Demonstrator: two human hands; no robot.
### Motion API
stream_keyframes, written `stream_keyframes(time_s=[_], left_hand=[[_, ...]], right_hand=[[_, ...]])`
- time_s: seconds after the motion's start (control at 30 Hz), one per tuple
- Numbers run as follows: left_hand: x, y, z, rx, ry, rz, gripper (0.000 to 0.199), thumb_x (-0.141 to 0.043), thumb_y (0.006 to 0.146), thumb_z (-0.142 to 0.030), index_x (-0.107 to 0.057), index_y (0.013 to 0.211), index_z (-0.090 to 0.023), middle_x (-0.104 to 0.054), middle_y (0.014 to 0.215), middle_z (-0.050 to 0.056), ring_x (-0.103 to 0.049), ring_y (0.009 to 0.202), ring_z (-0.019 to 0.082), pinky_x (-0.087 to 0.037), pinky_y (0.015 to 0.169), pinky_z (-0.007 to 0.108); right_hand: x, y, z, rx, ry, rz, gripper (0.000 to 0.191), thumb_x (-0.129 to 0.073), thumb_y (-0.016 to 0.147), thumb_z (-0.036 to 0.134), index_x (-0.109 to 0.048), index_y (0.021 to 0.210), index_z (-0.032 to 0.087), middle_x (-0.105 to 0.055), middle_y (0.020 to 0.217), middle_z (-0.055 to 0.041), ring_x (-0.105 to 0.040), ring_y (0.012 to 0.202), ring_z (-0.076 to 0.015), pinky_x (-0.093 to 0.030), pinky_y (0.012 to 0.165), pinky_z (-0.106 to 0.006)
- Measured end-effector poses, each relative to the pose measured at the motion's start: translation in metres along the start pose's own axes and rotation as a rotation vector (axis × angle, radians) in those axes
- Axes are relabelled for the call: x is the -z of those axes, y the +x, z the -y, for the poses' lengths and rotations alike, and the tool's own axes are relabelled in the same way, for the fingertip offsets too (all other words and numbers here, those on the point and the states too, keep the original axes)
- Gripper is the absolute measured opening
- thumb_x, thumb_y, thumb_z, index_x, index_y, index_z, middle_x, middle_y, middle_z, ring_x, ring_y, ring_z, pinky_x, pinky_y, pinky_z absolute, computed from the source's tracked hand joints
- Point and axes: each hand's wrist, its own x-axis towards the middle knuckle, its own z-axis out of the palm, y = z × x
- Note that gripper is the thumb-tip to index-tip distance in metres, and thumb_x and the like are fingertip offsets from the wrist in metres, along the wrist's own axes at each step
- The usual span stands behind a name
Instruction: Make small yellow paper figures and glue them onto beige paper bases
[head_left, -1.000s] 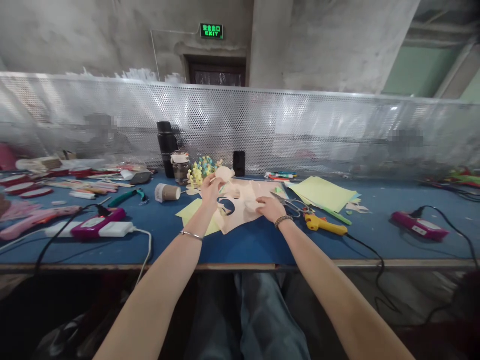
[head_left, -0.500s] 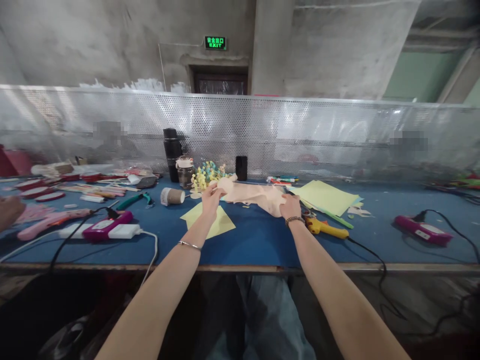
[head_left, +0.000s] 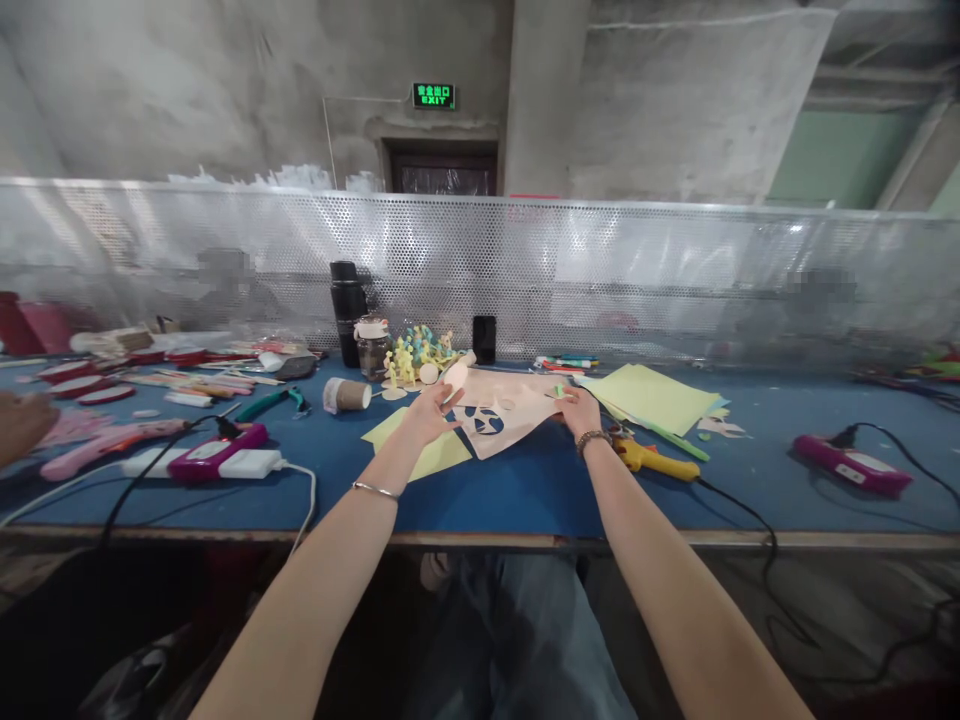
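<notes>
Peach craft sheet (head_left: 517,408), pierced by cut-outs that show blue through them, lies near the middle of the blue counter (head_left: 517,500), its lower-left part overlapping a yellow paper sheet (head_left: 409,450). The left hand (head_left: 427,416) is open, fingers spread, resting at the sheet's left edge. The right hand (head_left: 579,412) sits at the sheet's right corner with fingers bent down; whether it pinches the edge, I cannot tell. A band of blue counter separates both from the counter's front edge (head_left: 480,539).

Just right of the right hand, a yellow glue gun (head_left: 652,459) lies near a stack of pale green paper (head_left: 652,398). Beyond the sheet stand a black flask (head_left: 348,312), a glass jar (head_left: 373,348) and a phone (head_left: 484,339), backed by a perforated metal screen (head_left: 480,262). Another person's hand (head_left: 22,422) enters at the far left.
</notes>
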Motion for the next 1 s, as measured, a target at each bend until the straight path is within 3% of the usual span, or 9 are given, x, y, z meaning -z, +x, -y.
stream_keyframes(time_s=[0.13,0.23,0.37,0.53,0.77,1.0], left_hand=[[-0.002,-0.003,-0.002,-0.056,0.013,-0.031,0.011,-0.061,0.069,-0.014,-0.056,0.077,-0.020,-0.063,0.090,0.004,-0.057,0.102,0.023,-0.036,0.088,0.049],[-0.002,-0.005,-0.003,-0.045,0.023,-0.032,0.012,-0.061,0.069,-0.014,-0.057,0.077,-0.021,-0.062,0.091,0.003,-0.058,0.100,0.021,-0.040,0.085,0.046],[-0.001,-0.005,-0.001,0.014,0.006,0.052,0.006,-0.061,0.071,-0.017,-0.057,0.075,-0.019,-0.062,0.089,0.005,-0.061,0.089,0.021,-0.047,0.072,0.039],[-0.009,-0.010,-0.005,-0.018,-0.035,0.072,0.017,-0.063,0.068,-0.013,-0.059,0.083,-0.020,-0.062,0.080,0.003,-0.061,0.076,0.017,-0.049,0.071,0.036],[-0.015,-0.022,-0.020,-0.187,-0.254,0.161,0.012,-0.056,0.073,-0.011,-0.059,0.079,-0.021,-0.063,0.073,-0.002,-0.061,0.071,0.012,-0.045,0.084,0.036],[-0.008,-0.017,-0.023,-0.217,-0.251,0.095,0.013,-0.057,0.069,-0.012,-0.056,0.079,-0.021,-0.062,0.072,-0.004,-0.061,0.069,0.011,-0.044,0.083,0.034]], right_hand=[[-0.002,-0.007,0.007,-0.148,0.205,0.088,0.044,-0.060,0.068,0.024,-0.046,0.109,0.014,-0.062,0.071,-0.0028,-0.062,0.055,-0.0157,-0.053,0.047,-0.028],[-0.002,-0.014,0.012,-0.212,0.276,0.193,0.045,-0.064,0.062,0.016,-0.049,0.104,0.016,-0.058,0.057,0.0018,-0.059,0.045,-0.0164,-0.051,0.040,-0.029],[-0.001,-0.023,0.020,-0.233,0.349,0.323,0.040,-0.057,0.059,0.004,-0.054,0.097,0.014,-0.059,0.054,0.0017,-0.057,0.041,-0.0146,-0.048,0.037,-0.025],[0.006,-0.029,0.034,-0.211,0.549,0.428,0.036,-0.053,0.065,0.005,-0.057,0.100,0.011,-0.059,0.053,0.0003,-0.058,0.046,-0.0100,-0.046,0.041,-0.017],[0.012,-0.025,0.035,-0.083,0.846,0.372,0.040,-0.060,0.065,0.011,-0.058,0.105,0.017,-0.061,0.064,0.0034,-0.057,0.047,-0.0070,-0.047,0.042,-0.015],[0.017,-0.018,0.033,0.004,0.977,0.235,0.037,-0.063,0.068,0.018,-0.057,0.104,0.027,-0.063,0.080,0.0054,-0.059,0.058,-0.0050,-0.053,0.054,-0.015]])
